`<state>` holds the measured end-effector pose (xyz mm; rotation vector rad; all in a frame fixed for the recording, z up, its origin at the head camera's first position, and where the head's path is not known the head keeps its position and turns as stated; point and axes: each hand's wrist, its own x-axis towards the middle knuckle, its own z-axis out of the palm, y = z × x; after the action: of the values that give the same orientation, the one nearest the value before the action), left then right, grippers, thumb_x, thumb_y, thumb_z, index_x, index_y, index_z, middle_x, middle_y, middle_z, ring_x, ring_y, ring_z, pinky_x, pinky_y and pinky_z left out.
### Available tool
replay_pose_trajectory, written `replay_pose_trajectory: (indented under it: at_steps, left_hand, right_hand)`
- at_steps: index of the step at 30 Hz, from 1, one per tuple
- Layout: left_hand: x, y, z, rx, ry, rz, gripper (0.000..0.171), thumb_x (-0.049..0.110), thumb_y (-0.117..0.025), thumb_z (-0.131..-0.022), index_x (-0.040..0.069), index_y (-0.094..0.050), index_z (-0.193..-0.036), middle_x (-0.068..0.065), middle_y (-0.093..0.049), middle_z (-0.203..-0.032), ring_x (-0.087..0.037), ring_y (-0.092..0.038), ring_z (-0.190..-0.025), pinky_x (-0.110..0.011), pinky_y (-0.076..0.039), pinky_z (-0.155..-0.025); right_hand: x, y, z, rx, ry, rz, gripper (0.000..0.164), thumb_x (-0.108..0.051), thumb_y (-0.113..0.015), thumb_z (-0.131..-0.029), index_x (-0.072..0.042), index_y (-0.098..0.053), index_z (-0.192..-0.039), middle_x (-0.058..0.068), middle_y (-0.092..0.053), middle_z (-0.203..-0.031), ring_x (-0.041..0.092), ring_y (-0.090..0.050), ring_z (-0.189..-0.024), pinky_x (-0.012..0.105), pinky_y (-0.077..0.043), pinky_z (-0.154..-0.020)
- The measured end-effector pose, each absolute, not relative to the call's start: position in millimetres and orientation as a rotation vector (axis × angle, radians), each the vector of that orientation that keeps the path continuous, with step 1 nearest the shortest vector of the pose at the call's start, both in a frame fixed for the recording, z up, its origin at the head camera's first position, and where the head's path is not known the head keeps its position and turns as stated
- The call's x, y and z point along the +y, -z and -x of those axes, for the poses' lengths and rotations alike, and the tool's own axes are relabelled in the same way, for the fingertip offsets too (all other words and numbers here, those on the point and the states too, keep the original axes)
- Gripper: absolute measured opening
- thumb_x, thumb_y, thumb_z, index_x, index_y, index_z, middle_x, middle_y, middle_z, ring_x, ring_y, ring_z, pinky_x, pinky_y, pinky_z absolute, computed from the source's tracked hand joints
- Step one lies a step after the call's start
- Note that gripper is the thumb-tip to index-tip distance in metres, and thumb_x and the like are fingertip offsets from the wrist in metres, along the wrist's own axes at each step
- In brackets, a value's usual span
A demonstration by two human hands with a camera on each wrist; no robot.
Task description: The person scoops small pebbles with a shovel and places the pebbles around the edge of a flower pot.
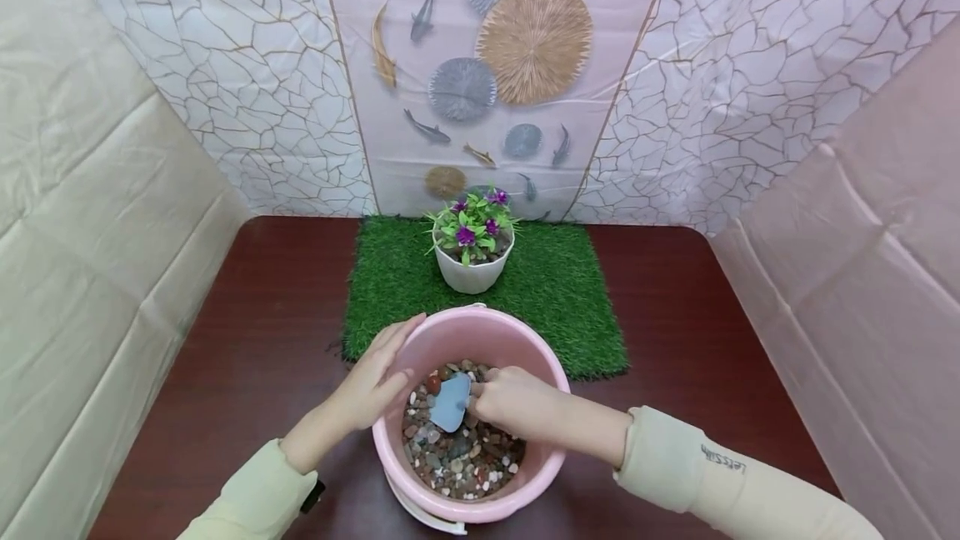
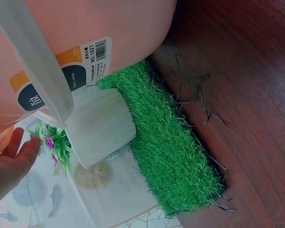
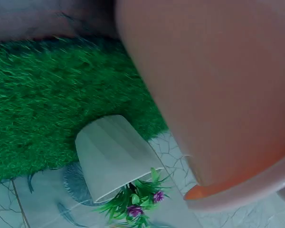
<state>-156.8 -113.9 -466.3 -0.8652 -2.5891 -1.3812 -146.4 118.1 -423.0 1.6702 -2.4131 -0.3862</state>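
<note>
A pink bucket [image 1: 551, 357] filled partway with mixed pebbles [image 1: 457, 467] stands in the lower middle of the head view. My left hand [image 1: 371, 379] holds its left rim, thumb over the inside and fingers [image 2: 23, 154] along the outside. Reaching in over the right side, my right hand [image 1: 513, 400] grips a small light-blue shovel [image 1: 451, 402] just over the pebbles. The shovel's blade shows left of the fist; its handle is hidden by the fingers. In the right wrist view the bucket's wall [image 3: 218, 95] hides this hand.
Behind the bucket, a white flowerpot [image 1: 474, 275] with purple flowers [image 1: 465, 236] stands on a green artificial-grass mat [image 1: 558, 298]. The bucket's white handle [image 1: 427, 517] hangs down in front. A dark red table [image 1: 697, 340] lies beneath, with cloth-covered walls [image 1: 825, 190] around it.
</note>
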Motion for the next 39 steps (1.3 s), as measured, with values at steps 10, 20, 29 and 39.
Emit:
replay_pose_trajectory:
  at_steps: [10, 20, 29, 39]
  left_hand:
    - [-115, 471, 154, -2.577, 1.394, 0.870, 0.067, 0.000, -0.049, -0.080, 0.002, -0.032, -0.145, -0.020, -0.043, -0.140, -0.033, -0.040, -0.128, -0.057, -0.037, -0.102]
    - [-117, 467, 154, -2.588, 1.383, 0.867, 0.066, 0.000, -0.050, -0.082, 0.000, -0.032, -0.145, -0.020, -0.042, -0.140, -0.034, -0.041, -0.128, -0.056, -0.037, -0.102]
    - [-116, 470, 157, -2.587, 1.366, 0.869, 0.066, 0.000, -0.050, -0.082, 0.001, -0.031, -0.146, -0.021, -0.042, -0.139, -0.035, -0.042, -0.126, -0.057, -0.038, -0.101]
    - [-117, 465, 159, -2.608, 1.380, 0.874, 0.066, 0.002, -0.048, -0.083, 0.002, -0.031, -0.146, -0.021, -0.042, -0.140, -0.034, -0.041, -0.128, -0.056, -0.037, -0.102]
  right_hand:
    - [137, 426, 151, -2.394, 0.304, -1.767, 0.044, -0.044, -0.065, -0.079, -0.020, -0.068, -0.115, -0.005, -0.070, -0.106, 0.009, -0.052, -0.070, 0.015, -0.038, -0.050]
    - [138, 430, 154, -2.409, 0.061, -1.718, 0.011, -0.022, -0.070, -0.080, -0.020, -0.073, -0.091, -0.003, -0.072, -0.105, 0.010, -0.058, -0.072, 0.015, -0.043, -0.054]
    - [143, 429, 156, -2.468, -0.024, -1.735, 0.024, -0.017, -0.073, -0.075, -0.021, -0.073, -0.099, -0.003, -0.071, -0.106, 0.011, -0.061, -0.077, 0.018, -0.048, -0.061]
    - [152, 424, 159, -2.376, -0.104, -1.752, 0.023, -0.018, -0.076, -0.072, -0.020, -0.073, -0.095, -0.006, -0.070, -0.102, 0.009, -0.058, -0.080, 0.018, -0.049, -0.064]
